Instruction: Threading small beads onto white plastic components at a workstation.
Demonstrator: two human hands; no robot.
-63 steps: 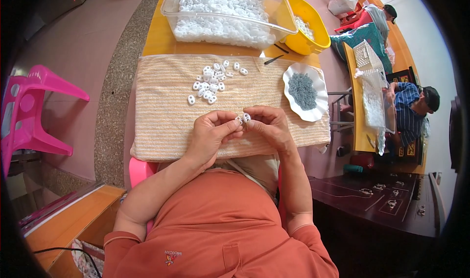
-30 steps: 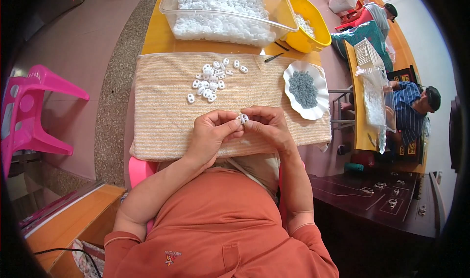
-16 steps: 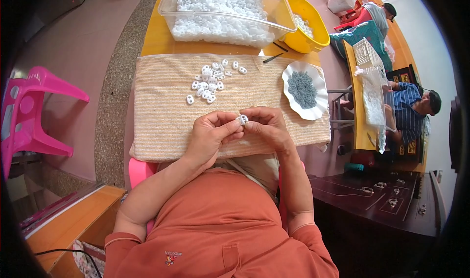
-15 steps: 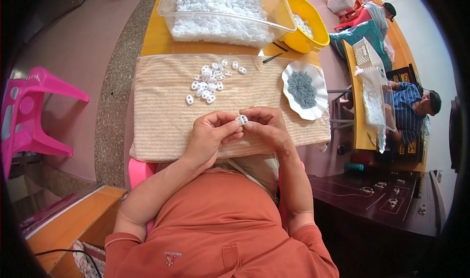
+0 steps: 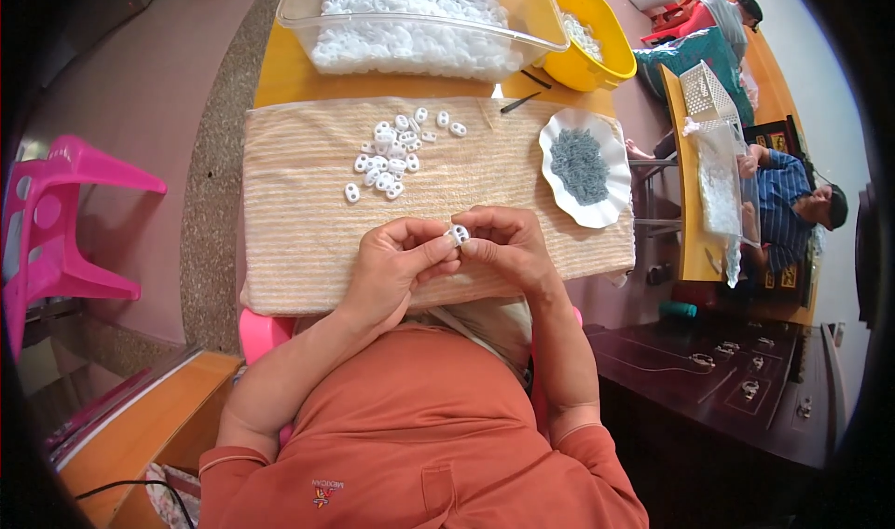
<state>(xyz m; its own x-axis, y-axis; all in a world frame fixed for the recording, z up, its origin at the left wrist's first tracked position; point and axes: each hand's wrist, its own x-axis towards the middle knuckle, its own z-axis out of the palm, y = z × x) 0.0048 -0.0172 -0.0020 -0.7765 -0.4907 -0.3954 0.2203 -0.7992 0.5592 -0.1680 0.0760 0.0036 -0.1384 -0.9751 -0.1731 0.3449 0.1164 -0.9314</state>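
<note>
Close to my body, above the near edge of a striped towel (image 5: 298, 212), my two hands meet on one small white two-hole plastic piece (image 5: 458, 234). My left hand (image 5: 396, 261) pinches its left side between thumb and fingers. From the right, the thumb and forefinger of my right hand (image 5: 511, 249) grip it too. The piece's holes face up, and fingertips cover its edges. Beyond my hands lies a loose pile of similar white pieces (image 5: 384, 164). To the right, a white wavy-edged dish (image 5: 595, 219) holds many small grey bits (image 5: 580, 165), too tiny to make out.
A clear plastic bin (image 5: 424, 28) full of white pieces stands at the table's far side, beside a yellow tub (image 5: 621, 54). A thin black tool (image 5: 519, 103) rests by the towel's far edge. Pink stool (image 5: 65, 212) at left; a co-worker (image 5: 788, 193) sits at another table, right.
The whole view has shifted slightly, with the table appearing a little larger. Both hands keep hold of the white piece, which shows its two-hole face a bit more fully.
</note>
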